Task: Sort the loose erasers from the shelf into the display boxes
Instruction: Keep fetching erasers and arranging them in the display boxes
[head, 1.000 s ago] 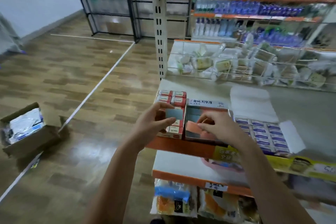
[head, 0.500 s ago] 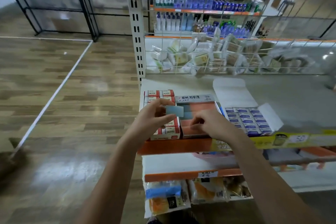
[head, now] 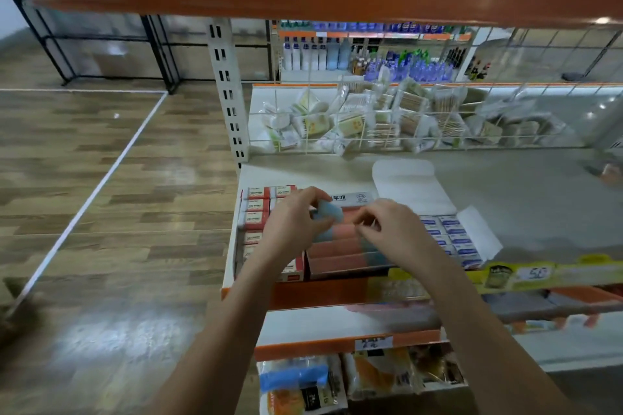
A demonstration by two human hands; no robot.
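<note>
Two hands worked over the middle display box (head: 347, 258) on the shelf (head: 526, 199). The left hand (head: 290, 229) pinched a blue eraser (head: 328, 212) above that box. The right hand (head: 394, 232) hovered just beside it, fingers curled; whether its grip held anything I could not tell.

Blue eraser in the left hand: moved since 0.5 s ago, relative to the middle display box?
Yes. The blue eraser in the left hand has shifted right, from the box's left wall to over the middle display box and its salmon erasers.
</note>
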